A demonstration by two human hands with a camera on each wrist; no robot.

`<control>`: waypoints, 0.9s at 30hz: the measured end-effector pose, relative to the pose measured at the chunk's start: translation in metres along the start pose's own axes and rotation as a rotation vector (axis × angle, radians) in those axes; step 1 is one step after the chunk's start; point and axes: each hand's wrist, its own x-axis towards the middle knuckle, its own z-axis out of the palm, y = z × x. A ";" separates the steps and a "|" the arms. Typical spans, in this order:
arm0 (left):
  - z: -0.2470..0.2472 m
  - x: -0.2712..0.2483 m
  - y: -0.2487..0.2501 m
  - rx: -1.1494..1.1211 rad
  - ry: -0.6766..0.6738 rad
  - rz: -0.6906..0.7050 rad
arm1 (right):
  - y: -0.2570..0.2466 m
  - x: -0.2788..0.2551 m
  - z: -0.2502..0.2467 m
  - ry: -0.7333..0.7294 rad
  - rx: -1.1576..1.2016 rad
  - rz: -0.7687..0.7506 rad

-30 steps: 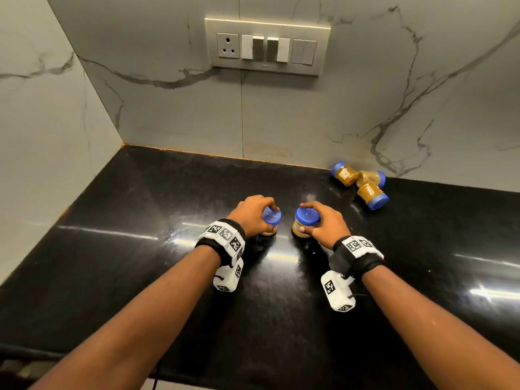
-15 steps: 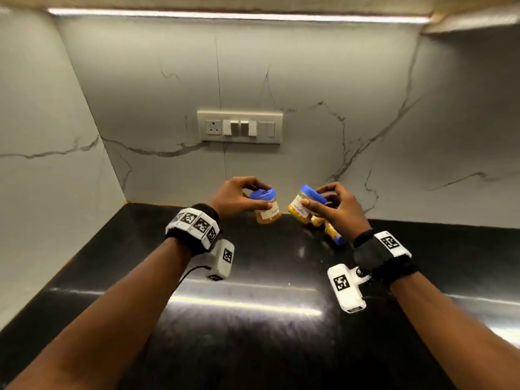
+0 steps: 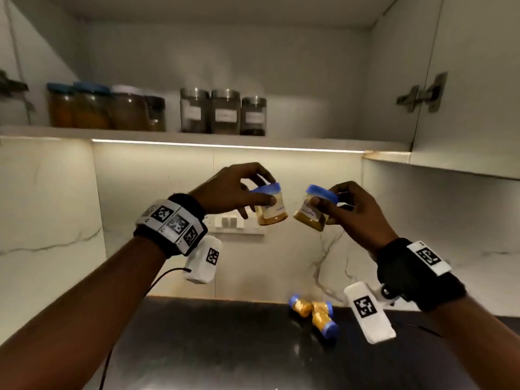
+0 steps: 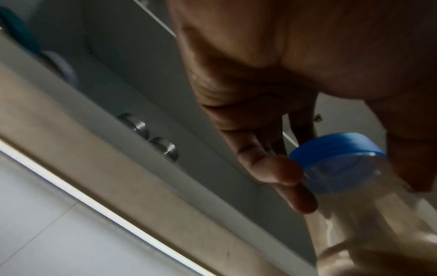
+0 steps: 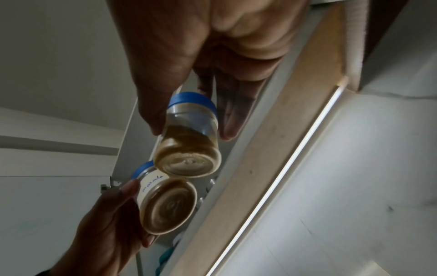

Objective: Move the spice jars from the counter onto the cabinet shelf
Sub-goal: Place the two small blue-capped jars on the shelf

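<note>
My left hand (image 3: 247, 192) grips a small blue-lidded spice jar (image 3: 271, 208) by its lid, in the air below the cabinet shelf (image 3: 309, 143). Just to the right, my right hand (image 3: 334, 201) holds a second blue-lidded jar (image 3: 309, 213) the same way, tilted left. The left wrist view has the left jar's blue lid (image 4: 335, 160) between my fingertips. From the right wrist, both jars show from below: my right one (image 5: 189, 149) and the labelled left one (image 5: 165, 205). Three more blue-lidded jars (image 3: 315, 313) lie on their sides on the black counter (image 3: 225, 347).
The shelf carries a row of larger jars (image 3: 104, 108) at the left and three dark lidded jars (image 3: 225, 112) in the middle; its right part is bare. An open cabinet door (image 3: 467, 88) hangs at the right. A switch plate (image 3: 233, 223) sits on the marble wall.
Both hands have lifted their jars off the counter and risen toward the shelf. The head view has tilted up, so the cabinet shelf and its jars have come into sight.
</note>
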 end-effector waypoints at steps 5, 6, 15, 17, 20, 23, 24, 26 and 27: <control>-0.045 0.034 0.047 0.012 0.051 0.137 | -0.050 0.044 -0.019 0.078 0.065 -0.085; -0.054 0.043 0.057 0.031 0.051 0.154 | -0.060 0.056 -0.022 0.096 0.070 -0.111; -0.113 0.135 0.095 0.264 -0.048 0.142 | -0.105 0.157 -0.046 0.118 -0.179 -0.113; -0.121 0.156 0.092 0.290 -0.091 0.104 | -0.107 0.179 -0.049 0.103 -0.275 -0.085; -0.125 0.187 0.083 0.355 -0.201 0.037 | -0.108 0.207 -0.052 0.039 -0.451 -0.041; -0.127 0.220 0.069 0.452 -0.302 -0.010 | -0.105 0.233 -0.050 -0.083 -0.698 -0.002; -0.126 0.230 0.063 0.478 -0.333 -0.026 | -0.104 0.239 -0.049 -0.124 -0.765 0.015; -0.124 0.249 0.055 0.525 -0.387 -0.058 | -0.101 0.255 -0.044 -0.196 -0.853 0.052; -0.122 0.257 0.051 0.546 -0.407 -0.068 | -0.100 0.262 -0.041 -0.232 -0.888 0.069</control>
